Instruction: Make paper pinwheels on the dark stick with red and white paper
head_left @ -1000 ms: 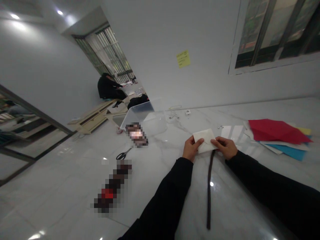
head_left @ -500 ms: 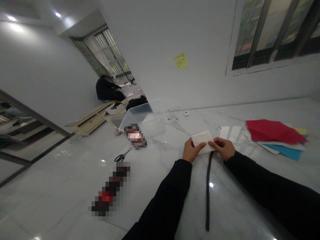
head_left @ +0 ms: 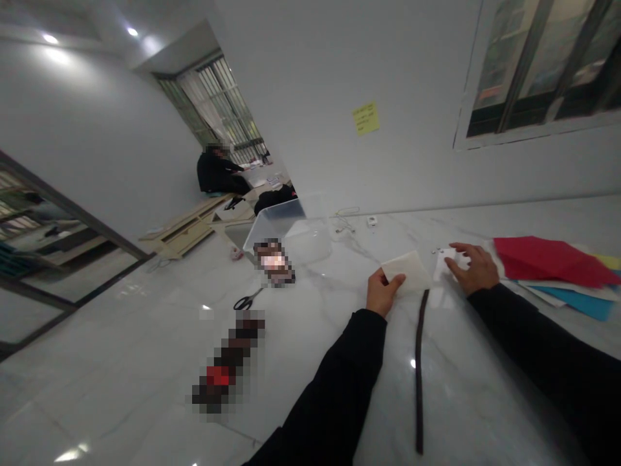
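Just beyond the far end of the dark strip (head_left: 420, 375), the left hand (head_left: 383, 289) pinches the cream paper (head_left: 409, 270), thumb on top, fingers partly hidden. Right of the strip's far end, the right hand (head_left: 473, 265) reaches out, thumb and fingers loosely parted, seemingly holding nothing; whether its fingertips touch the blurry tiny bits (head_left: 435, 251) is unclear.

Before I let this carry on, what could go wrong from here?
Only the left hand holds the cream paper, so it might swing or slip.
The tiny bits lie close to the fingertips of the right hand and could get knocked away.
The red sheet lies loose beside that hand, so a careless sweep may shift it.
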Action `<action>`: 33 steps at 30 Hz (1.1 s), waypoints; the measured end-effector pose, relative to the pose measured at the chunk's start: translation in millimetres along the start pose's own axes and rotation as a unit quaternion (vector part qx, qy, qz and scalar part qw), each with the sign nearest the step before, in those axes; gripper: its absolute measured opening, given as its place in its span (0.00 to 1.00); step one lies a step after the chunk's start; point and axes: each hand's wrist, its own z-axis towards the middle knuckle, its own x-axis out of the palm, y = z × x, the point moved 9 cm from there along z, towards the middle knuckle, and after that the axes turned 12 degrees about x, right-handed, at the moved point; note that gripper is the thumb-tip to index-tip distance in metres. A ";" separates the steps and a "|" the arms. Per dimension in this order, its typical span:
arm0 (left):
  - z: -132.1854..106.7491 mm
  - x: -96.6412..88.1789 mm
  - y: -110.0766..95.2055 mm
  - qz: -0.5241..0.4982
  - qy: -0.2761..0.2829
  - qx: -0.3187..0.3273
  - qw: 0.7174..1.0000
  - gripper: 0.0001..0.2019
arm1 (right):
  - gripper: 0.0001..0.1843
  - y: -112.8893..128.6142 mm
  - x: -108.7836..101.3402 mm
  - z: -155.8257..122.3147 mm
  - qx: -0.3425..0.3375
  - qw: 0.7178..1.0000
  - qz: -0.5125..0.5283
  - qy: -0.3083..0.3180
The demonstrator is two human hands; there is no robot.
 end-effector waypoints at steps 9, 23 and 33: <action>-2.3 1.2 10.8 -0.036 -0.014 -0.017 0.999 0.22 | 0.24 -41.7 48.8 52.1 0.014 0.992 -0.108 0.056; -1.8 4.0 12.5 0.011 0.018 -0.005 1.000 0.18 | 0.18 -53.0 52.8 57.9 0.073 0.981 -0.151 0.095; -1.2 3.6 9.5 0.018 0.021 0.005 1.000 0.18 | 0.18 -56.6 42.7 48.2 0.102 0.980 -0.157 0.071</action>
